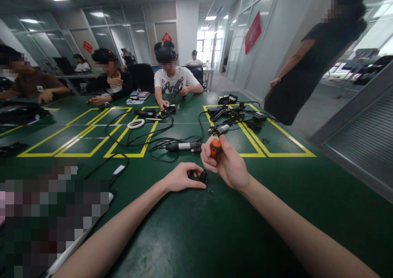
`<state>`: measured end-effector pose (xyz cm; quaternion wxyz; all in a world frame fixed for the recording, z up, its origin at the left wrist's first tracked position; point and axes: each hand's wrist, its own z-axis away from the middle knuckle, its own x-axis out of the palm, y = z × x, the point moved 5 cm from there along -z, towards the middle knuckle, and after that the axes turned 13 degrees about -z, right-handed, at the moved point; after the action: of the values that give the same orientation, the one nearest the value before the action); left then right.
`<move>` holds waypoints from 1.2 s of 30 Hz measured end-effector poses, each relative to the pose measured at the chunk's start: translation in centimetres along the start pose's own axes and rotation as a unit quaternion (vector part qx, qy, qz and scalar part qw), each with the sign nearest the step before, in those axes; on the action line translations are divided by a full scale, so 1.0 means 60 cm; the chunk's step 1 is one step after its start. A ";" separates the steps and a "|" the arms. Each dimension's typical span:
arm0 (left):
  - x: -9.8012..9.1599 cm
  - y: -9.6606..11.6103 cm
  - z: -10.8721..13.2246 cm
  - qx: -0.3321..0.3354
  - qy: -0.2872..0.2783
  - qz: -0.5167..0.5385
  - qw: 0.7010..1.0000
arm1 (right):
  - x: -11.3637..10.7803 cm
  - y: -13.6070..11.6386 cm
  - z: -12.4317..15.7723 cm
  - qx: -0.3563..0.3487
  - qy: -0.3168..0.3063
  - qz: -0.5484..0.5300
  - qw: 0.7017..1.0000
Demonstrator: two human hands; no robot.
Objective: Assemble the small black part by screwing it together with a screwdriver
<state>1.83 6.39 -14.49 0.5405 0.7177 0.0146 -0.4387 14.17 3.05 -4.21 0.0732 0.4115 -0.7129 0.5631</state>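
My right hand (231,163) is closed round the orange and black handle of a screwdriver (216,148); its shaft is hidden from view. Lower and to the left, my left hand (179,177) grips a small black part (204,176) between thumb and fingers, close to the tabletop. The part has a short round stub pointing up, but I cannot tell its kind. Tiny metal screws (210,191) lie on the green table just in front of it. Beyond my hands rests a silver and black cylindrical tool (183,146) with a cord.
Black cables and tools (233,114) are heaped at the right rear. A white ring (135,124) lies left of centre among cords. Across the table (172,237), a person (176,79) handles a drill (177,88). Another person (325,48) stands at the right.
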 end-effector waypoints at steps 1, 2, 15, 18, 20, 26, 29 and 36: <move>0.000 0.001 0.000 0.001 -0.001 -0.001 1.000 | 0.000 0.001 0.000 0.003 0.003 0.000 1.000; -0.001 0.002 0.000 0.003 -0.002 -0.001 1.000 | 0.001 0.001 0.001 0.004 0.003 -0.005 1.000; 0.000 0.001 0.000 -0.001 -0.007 0.014 1.000 | 0.002 -0.006 -0.001 -0.024 0.001 -0.008 1.000; -0.001 0.005 0.000 -0.002 -0.007 0.002 1.000 | 0.002 -0.005 0.000 -0.014 0.002 -0.020 1.000; -0.003 0.007 0.000 -0.006 -0.004 -0.005 1.000 | 0.003 -0.004 0.002 -0.008 -0.006 -0.035 0.999; -0.002 0.005 0.001 -0.004 -0.002 -0.011 1.000 | 0.001 -0.009 0.004 -0.025 0.003 -0.016 1.000; -0.002 0.003 0.000 -0.012 -0.001 -0.012 1.000 | -0.001 -0.015 0.000 -0.038 0.001 0.022 0.999; -0.002 0.004 0.000 -0.021 -0.007 -0.006 1.000 | -0.002 -0.015 -0.001 -0.013 0.011 -0.003 1.000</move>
<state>1.86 6.35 -14.25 0.5532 0.7029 0.0244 -0.4464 14.80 3.14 -3.59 0.0880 0.4068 -0.7183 0.5576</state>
